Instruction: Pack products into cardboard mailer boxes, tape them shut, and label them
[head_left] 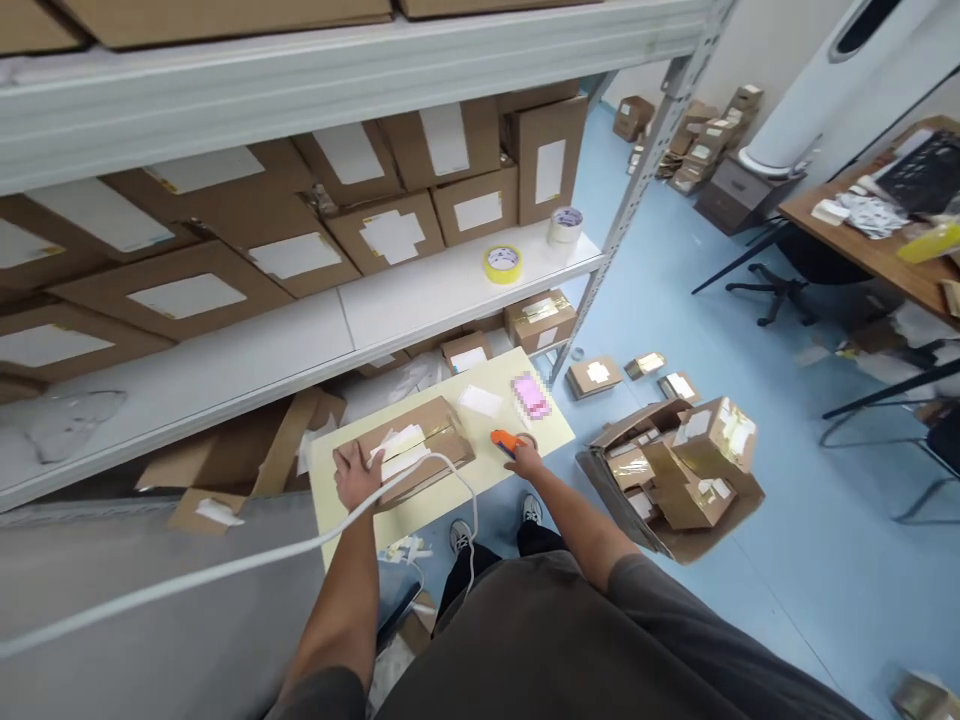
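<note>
A brown cardboard box (pixel 431 425) with white tape or paper on its top lies on a small pale yellow table (pixel 450 490). My left hand (pixel 355 474) rests flat on the box's near left corner, fingers spread. My right hand (pixel 523 458) reaches to the table's right side and closes over an orange box cutter (pixel 502 438). A white label (pixel 480 401) and a blurred pink item (pixel 531 395) lie on the table beyond the box. A white cable (pixel 225 568) runs across my left arm.
Metal shelving (pixel 300 90) packed with cardboard boxes stands ahead; a yellow tape roll (pixel 502 263) and a white tape roll (pixel 565 224) sit on its shelf. An open carton of small parcels (pixel 675 475) lies on the blue floor at right. A desk (pixel 870 250) and chairs stand far right.
</note>
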